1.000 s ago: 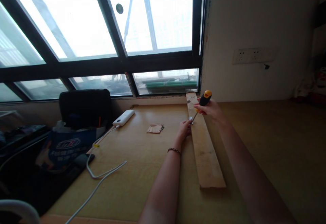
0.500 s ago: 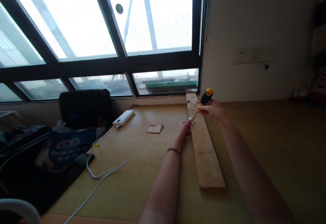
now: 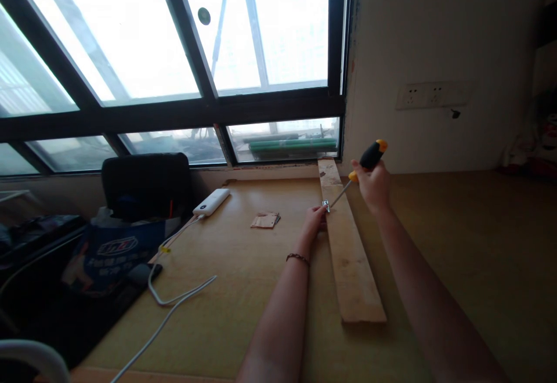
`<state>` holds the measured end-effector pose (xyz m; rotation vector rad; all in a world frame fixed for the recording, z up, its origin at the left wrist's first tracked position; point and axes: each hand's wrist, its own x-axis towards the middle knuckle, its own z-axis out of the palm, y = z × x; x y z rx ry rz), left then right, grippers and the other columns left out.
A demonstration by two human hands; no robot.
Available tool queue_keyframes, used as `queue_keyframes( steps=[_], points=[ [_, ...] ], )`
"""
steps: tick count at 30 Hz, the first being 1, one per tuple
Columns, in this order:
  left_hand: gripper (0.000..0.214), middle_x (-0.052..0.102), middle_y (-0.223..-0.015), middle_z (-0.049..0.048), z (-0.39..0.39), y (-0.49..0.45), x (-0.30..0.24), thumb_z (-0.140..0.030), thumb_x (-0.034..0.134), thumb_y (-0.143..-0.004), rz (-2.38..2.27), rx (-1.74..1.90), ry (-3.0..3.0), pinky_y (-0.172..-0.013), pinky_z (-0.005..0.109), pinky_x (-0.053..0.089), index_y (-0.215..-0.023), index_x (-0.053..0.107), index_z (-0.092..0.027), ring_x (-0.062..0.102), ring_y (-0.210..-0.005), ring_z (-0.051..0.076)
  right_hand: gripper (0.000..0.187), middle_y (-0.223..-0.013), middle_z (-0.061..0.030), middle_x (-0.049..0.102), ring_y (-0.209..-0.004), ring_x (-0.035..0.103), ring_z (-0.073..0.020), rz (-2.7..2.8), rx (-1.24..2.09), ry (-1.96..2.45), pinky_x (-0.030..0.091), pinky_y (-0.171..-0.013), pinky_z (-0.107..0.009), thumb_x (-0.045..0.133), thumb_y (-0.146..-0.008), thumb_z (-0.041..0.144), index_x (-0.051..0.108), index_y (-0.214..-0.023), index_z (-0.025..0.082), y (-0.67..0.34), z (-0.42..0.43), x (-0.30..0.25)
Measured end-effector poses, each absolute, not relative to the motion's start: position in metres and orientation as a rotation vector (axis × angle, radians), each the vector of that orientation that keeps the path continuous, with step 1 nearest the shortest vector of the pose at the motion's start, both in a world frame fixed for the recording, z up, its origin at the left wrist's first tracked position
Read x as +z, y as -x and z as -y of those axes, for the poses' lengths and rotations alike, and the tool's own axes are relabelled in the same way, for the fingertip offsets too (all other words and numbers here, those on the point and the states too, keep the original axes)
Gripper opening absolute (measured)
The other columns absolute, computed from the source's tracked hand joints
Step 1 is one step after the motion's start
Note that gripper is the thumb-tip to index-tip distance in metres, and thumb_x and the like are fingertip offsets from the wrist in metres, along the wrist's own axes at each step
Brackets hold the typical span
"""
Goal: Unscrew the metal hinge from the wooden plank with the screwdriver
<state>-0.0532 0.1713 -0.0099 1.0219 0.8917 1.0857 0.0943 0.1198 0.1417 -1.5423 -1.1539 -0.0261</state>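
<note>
A long wooden board (image 3: 354, 267) lies lengthwise on the table (image 3: 243, 302), its far end by the window. At the board's left edge sits a small shiny metal piece (image 3: 326, 205), perhaps a hinge or bracket. My left hand (image 3: 315, 220) is closed at that edge, its fingertips pressing the metal piece against the wood. In my right hand (image 3: 375, 183) is a screwdriver (image 3: 371, 155) with a black and yellow handle, gripped and tilted. Its shaft slants down to the left, and the tip is close beside the metal piece; whether they touch I cannot tell.
Left of the board lies a small piece of brown card (image 3: 263, 220) with some screws or nails at its edge. A white power bank (image 3: 212, 202) with a white cable (image 3: 174, 302) rests near the table's left side. Beyond stands a black chair (image 3: 145, 180) with a blue bag (image 3: 115, 255).
My right hand has moved right with the screwdriver, which now leans lower and shows more of its shaft. My left hand and the board have hardly moved.
</note>
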Motion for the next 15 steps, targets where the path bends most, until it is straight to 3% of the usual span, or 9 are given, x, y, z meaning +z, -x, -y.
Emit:
queue_keyframes(
  steps=[3,10,15],
  points=[
    [0.030,0.057,-0.060,0.0033,-0.171,0.053,-0.009,-0.041,0.065,-0.066,-0.904,1.077,-1.026,-0.042,0.021,0.040,-0.072,0.059,-0.012,0.054,-0.046,0.010,0.049,-0.080,-0.0156,0.066,-0.078,0.065,-0.0279,1.222,-0.140,1.798,0.048,-0.064,-0.034,0.042,-0.080,0.057,0.055,-0.098,0.013,-0.118,-0.126,0.137],
    [0.034,0.058,-0.061,0.0036,-0.171,0.054,-0.009,-0.043,0.066,-0.064,-0.908,1.068,-1.007,-0.044,0.022,0.041,-0.076,0.059,-0.012,0.054,-0.048,0.010,0.042,-0.101,-0.0166,0.065,-0.095,0.061,-0.0312,1.511,0.207,2.342,0.046,-0.072,-0.036,0.058,-0.071,0.044,0.062,-0.104,0.018,-0.159,-0.152,0.077],
    [0.034,0.058,-0.062,0.0034,-0.173,0.053,-0.010,-0.042,0.067,-0.062,-0.910,1.064,-0.978,-0.044,0.021,0.039,-0.077,0.058,-0.013,0.053,-0.048,0.009,0.042,-0.103,-0.0162,0.065,-0.099,0.060,-0.0317,1.518,0.332,2.455,0.047,-0.073,-0.038,0.063,-0.068,0.037,0.063,-0.106,0.020,-0.168,-0.160,0.046]
  ],
)
